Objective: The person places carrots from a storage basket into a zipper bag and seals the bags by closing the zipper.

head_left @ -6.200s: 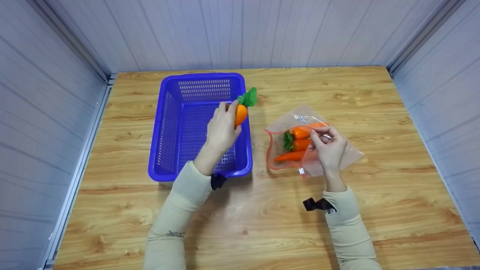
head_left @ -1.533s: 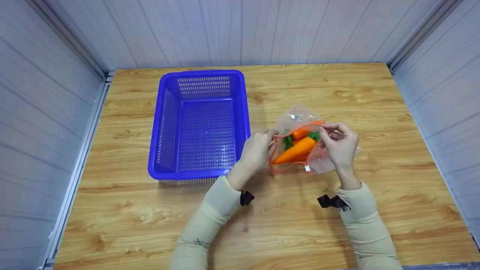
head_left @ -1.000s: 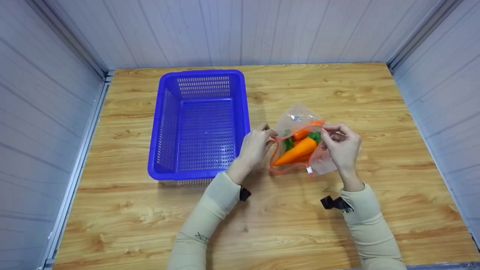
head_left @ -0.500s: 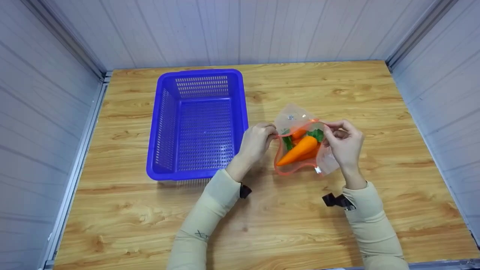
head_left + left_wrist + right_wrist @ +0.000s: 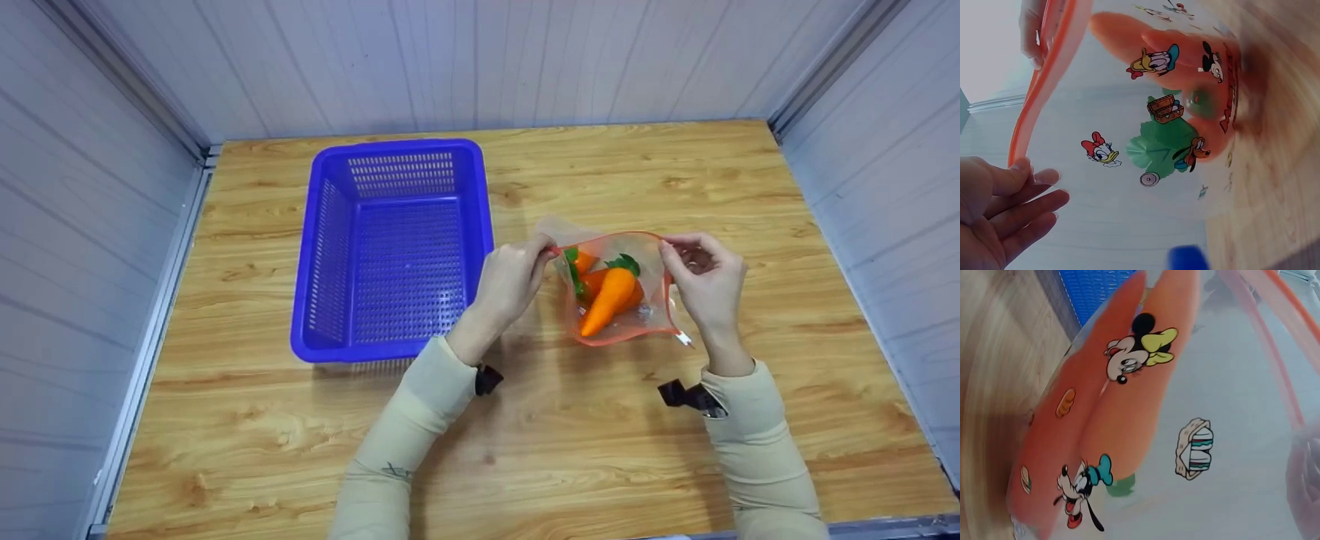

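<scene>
A clear zip bag (image 5: 645, 300) with an orange-red rim stands with its mouth spread, held at both sides. Several orange carrots (image 5: 611, 298) with green leafy tops lie inside it. My left hand (image 5: 511, 281) pinches the rim at the left corner; the left wrist view shows the thumb and index finger on the orange zip strip (image 5: 1050, 79). On the opposite side my right hand (image 5: 705, 281) pinches the rim between thumb and fingers. The white slider (image 5: 683, 339) sits at the bag's near right corner. Cartoon figures (image 5: 1143, 349) are printed on the bag's wall.
Left of the bag, a blue perforated plastic basket (image 5: 302, 300) stands on the wooden table (image 5: 525, 457), with nothing inside it. Pale panel walls (image 5: 480, 67) enclose the table at the back and both sides. A black camera mount sits at each wrist.
Earlier my left hand held a carrot over the basket; that hand now pinches the bag's rim. The bag has been lifted from lying flat to upright, its mouth spread wider as the right hand moved right.
</scene>
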Motion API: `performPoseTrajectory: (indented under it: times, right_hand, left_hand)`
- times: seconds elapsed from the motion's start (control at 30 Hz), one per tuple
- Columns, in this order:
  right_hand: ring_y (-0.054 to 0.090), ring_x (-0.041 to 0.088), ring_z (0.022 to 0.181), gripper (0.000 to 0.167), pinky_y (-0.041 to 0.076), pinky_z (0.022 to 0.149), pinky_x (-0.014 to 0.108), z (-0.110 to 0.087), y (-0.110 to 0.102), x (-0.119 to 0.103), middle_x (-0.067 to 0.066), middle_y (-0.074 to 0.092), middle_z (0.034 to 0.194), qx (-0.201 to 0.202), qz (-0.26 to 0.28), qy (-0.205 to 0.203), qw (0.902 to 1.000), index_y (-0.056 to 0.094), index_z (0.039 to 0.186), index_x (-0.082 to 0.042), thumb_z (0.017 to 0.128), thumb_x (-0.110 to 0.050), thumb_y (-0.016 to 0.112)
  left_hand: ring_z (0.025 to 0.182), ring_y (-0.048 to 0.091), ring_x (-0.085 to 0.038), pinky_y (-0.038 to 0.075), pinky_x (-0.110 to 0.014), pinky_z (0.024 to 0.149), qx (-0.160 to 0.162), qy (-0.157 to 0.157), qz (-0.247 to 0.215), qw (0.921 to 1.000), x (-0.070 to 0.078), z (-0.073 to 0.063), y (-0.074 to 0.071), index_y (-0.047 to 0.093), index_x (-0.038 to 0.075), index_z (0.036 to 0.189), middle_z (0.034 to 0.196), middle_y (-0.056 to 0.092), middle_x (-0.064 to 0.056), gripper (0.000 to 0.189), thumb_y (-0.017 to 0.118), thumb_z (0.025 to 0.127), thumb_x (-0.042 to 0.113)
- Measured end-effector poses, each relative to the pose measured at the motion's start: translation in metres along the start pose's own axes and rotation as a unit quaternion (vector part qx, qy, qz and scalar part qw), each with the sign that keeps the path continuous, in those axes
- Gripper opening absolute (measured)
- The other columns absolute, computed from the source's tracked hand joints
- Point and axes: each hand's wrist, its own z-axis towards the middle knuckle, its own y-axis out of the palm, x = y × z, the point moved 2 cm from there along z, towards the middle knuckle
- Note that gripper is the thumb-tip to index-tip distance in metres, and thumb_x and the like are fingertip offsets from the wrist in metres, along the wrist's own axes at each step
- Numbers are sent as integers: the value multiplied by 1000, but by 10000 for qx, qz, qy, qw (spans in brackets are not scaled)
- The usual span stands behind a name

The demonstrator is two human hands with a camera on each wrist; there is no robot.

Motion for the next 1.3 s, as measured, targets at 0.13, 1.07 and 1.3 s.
performPoseTrajectory:
  times: [0.13, 1.07, 1.3]
  right_hand:
    - [52, 14, 53, 9, 42, 44, 16, 2, 0, -2, 11, 63, 68, -187, 56, -49, 9998, 62, 83, 14, 77, 7, 62]
    - [62, 26, 82, 16, 49, 75, 29, -10, -24, 29, 22, 63, 88, -626, 1879, -206, 9800, 56, 93, 20, 86, 9, 48]
    - [60, 26, 90, 26, 47, 72, 25, -20, -27, 31, 23, 62, 95, -842, 2124, -497, 9723, 55, 96, 21, 83, -1, 59]
  left_hand:
    - [57, 59, -17, 47, -32, 51, 381, 117, -32, 9992, 3, 3, -10, 61, 5, 85, 70, 64, -4, 14, 53, 89, 16]
    - [61, 59, -13, 47, -26, 55, 712, -1138, -253, 9906, -17, 38, -42, 66, 0, 86, 71, 65, -5, 16, 54, 88, 11]
    - [61, 59, -12, 46, -24, 54, 661, -1453, -275, 9868, -23, 46, -45, 66, -1, 87, 71, 65, -6, 18, 54, 88, 12]
